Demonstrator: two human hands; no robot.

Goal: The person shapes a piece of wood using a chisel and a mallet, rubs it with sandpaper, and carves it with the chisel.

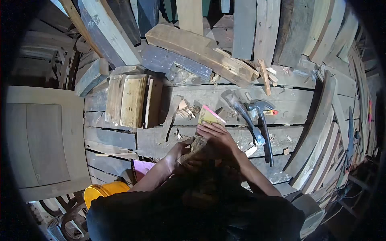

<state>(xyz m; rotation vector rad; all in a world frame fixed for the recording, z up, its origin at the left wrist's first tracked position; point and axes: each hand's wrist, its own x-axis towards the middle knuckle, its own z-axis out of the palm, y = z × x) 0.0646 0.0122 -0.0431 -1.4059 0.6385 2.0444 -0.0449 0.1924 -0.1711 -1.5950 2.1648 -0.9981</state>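
My left hand (pixel 177 154) is closed on a rough brown piece of wood (pixel 192 149) at the lower middle, close to my body. My right hand (pixel 215 138) grips a folded yellow sheet with a pink edge (pixel 209 114), apparently abrasive paper, just above that wood. Shadow hides the lower part of the piece. Right of my hands, a claw hammer (pixel 262 120) and a long metal tool with a blue end (pixel 245 120) lie on the plank bench (pixel 289 104). A thin wooden strip (pixel 171 116) and shavings (pixel 187 110) lie beyond my left hand.
Stacked wooden blocks (pixel 132 100) sit at left of the bench, beside a panelled board (pixel 44 140). Long beams (pixel 201 54) lie at the back, curved-looking boards (pixel 311 136) line the right. A yellow bucket (pixel 100 195) and pink sheet (pixel 142 166) are at lower left.
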